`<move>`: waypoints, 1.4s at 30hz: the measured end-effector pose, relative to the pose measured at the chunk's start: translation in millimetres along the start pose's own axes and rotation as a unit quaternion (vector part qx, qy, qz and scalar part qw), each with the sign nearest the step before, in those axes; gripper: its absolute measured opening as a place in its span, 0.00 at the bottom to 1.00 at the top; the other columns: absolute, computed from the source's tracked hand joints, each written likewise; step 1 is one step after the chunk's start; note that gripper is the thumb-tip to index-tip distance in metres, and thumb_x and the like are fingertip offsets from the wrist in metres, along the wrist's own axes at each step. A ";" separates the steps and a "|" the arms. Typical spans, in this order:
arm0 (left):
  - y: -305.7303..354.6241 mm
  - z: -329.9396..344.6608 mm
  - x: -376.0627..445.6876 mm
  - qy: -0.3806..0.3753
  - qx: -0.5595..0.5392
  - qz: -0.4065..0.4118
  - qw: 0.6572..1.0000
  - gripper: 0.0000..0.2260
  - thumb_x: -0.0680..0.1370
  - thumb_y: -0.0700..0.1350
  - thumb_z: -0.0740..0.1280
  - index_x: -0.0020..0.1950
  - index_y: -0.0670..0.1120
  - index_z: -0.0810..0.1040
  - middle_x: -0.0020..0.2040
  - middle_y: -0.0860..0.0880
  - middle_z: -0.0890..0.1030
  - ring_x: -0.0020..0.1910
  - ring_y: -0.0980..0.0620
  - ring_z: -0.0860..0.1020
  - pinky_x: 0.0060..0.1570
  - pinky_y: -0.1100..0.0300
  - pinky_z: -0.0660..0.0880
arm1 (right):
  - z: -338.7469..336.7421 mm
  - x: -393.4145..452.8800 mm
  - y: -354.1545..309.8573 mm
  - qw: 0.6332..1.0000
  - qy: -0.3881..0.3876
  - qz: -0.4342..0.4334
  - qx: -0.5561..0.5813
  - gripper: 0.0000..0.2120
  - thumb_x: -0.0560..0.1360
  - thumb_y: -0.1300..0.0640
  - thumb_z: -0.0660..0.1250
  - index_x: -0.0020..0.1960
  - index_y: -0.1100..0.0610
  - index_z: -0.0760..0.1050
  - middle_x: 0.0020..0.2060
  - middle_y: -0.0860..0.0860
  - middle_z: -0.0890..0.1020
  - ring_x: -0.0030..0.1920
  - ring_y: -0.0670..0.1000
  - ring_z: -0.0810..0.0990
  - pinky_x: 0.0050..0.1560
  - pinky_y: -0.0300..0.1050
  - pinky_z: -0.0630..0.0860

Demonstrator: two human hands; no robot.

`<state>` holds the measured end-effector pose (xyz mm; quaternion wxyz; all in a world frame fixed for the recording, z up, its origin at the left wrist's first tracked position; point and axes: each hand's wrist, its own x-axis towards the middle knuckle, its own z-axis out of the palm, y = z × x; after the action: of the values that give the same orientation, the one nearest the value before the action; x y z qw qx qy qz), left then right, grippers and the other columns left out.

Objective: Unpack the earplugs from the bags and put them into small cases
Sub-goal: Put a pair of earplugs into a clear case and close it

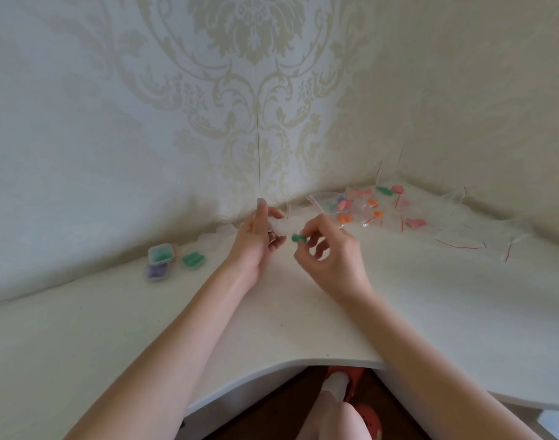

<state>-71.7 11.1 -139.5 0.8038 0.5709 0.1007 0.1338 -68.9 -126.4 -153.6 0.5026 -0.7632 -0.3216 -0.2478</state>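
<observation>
**Now loading a green earplug into a case**

Right now your right hand pinches a green earplug between thumb and fingertip, holding it up just off the surface and pointed toward your left hand. That left hand grips something clear and pale; it looks like an open small case, though it is too washed out to say for sure. Holding it tilted toward the earplug makes sense if the plug is to go straight in.

To your left, well apart from the hands, sit three filled cases: a closed green one on top of a purple one, and another green case just beside them. Grouping them there probably keeps finished work out of the way.

To the right, against the wall corner, lies the pile of bags with orange, pink and green earplugs inside, near enough for the right hand to reach. Farther right are flat clear bags with red zip strips, seemingly emptied.

Judging by the pile, plenty of unpacking remains. The plug is soft and small, so a light pinch should do.
</observation>
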 end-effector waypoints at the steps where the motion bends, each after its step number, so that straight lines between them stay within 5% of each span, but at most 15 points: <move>1: 0.4 -1.4 0.8 0.005 0.018 0.023 1.000 0.19 0.81 0.57 0.54 0.39 0.46 0.73 0.34 0.49 0.73 0.34 0.54 0.73 0.40 0.61 0.74 | -3.4 1.1 -2.3 0.999 0.031 0.012 0.028 0.06 0.67 0.67 0.68 0.41 0.60 0.72 0.37 0.50 0.78 0.35 0.44 0.73 0.34 0.36 0.71; 5: -5.0 -3.1 -0.8 -0.033 0.135 0.102 0.985 0.16 0.83 0.53 0.52 0.42 0.48 0.71 0.33 0.50 0.69 0.35 0.52 0.71 0.39 0.59 0.75 | -4.6 2.7 -1.1 0.998 0.042 0.007 0.036 0.05 0.71 0.68 0.68 0.43 0.61 0.74 0.39 0.48 0.80 0.37 0.45 0.76 0.38 0.33 0.72; 10: -6.1 2.6 -4.6 -0.083 0.092 0.058 0.991 0.17 0.82 0.57 0.51 0.43 0.48 0.72 0.33 0.48 0.64 0.33 0.52 0.68 0.40 0.58 0.74 | -0.1 1.5 9.4 0.999 -0.027 -0.014 -0.027 0.07 0.71 0.65 0.68 0.46 0.55 0.78 0.41 0.42 0.81 0.44 0.51 0.77 0.43 0.31 0.70; 16: 1.0 0.6 -4.5 -0.096 -0.009 -0.041 0.995 0.16 0.79 0.59 0.57 0.46 0.47 0.71 0.37 0.46 0.69 0.34 0.52 0.70 0.39 0.59 0.74 | -2.5 3.0 3.3 1.000 -0.001 0.007 -0.003 0.08 0.71 0.63 0.71 0.46 0.51 0.82 0.39 0.37 0.81 0.45 0.40 0.73 0.43 0.28 0.68; 20: 2.5 -2.4 -4.3 -0.153 -0.039 -0.065 0.985 0.06 0.77 0.45 0.67 0.47 0.48 0.70 0.39 0.46 0.74 0.38 0.52 0.72 0.41 0.59 0.73 | -5.6 3.6 0.2 0.998 -0.016 0.050 0.034 0.05 0.72 0.60 0.71 0.45 0.50 0.83 0.39 0.42 0.83 0.43 0.41 0.73 0.42 0.29 0.68; 23: 4.5 -6.4 -3.9 -0.190 -0.122 -0.070 0.972 0.11 0.72 0.35 0.68 0.46 0.48 0.70 0.38 0.45 0.77 0.39 0.51 0.74 0.43 0.59 0.72 | -6.7 5.0 -1.8 0.992 -0.032 0.089 0.083 0.07 0.73 0.56 0.65 0.46 0.52 0.83 0.45 0.42 0.83 0.47 0.41 0.76 0.45 0.34 0.69; 26: 7.9 -6.6 -3.3 -0.189 -0.188 -0.080 0.960 0.13 0.69 0.32 0.69 0.45 0.47 0.71 0.39 0.46 0.75 0.35 0.53 0.74 0.39 0.60 0.73 | -9.2 8.2 -3.8 0.985 -0.022 0.106 0.136 0.10 0.72 0.56 0.62 0.48 0.51 0.82 0.51 0.44 0.78 0.53 0.43 0.75 0.45 0.33 0.69; 30: 5.7 -7.9 -2.2 -0.155 -0.301 -0.110 0.935 0.09 0.70 0.33 0.67 0.43 0.44 0.72 0.44 0.44 0.72 0.33 0.53 0.70 0.39 0.55 0.77 | -6.2 7.2 -5.4 0.975 0.028 0.158 0.155 0.07 0.71 0.54 0.68 0.49 0.51 0.73 0.47 0.42 0.77 0.44 0.43 0.75 0.44 0.36 0.71; 37: 0.1 4.7 -13.2 -0.131 -0.290 -0.157 0.935 0.09 0.68 0.37 0.65 0.47 0.42 0.70 0.41 0.43 0.71 0.34 0.52 0.68 0.48 0.54 0.71 | 7.0 4.0 5.3 0.988 -0.034 0.147 0.020 0.14 0.66 0.55 0.77 0.46 0.50 0.73 0.48 0.47 0.77 0.47 0.46 0.74 0.42 0.27 0.66; 42: -2.8 14.7 -21.5 -0.143 -0.300 -0.187 0.924 0.05 0.79 0.39 0.58 0.47 0.39 0.72 0.41 0.42 0.74 0.29 0.52 0.74 0.39 0.54 0.79 | 11.2 4.6 8.9 0.985 -0.009 0.172 0.011 0.14 0.64 0.52 0.79 0.42 0.51 0.75 0.46 0.47 0.76 0.43 0.44 0.75 0.38 0.26 0.66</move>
<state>-87.1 -10.0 -137.1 0.9537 0.2867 0.0447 -0.0786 -58.6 -117.5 -160.0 0.5429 -0.8041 -0.1924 -0.1473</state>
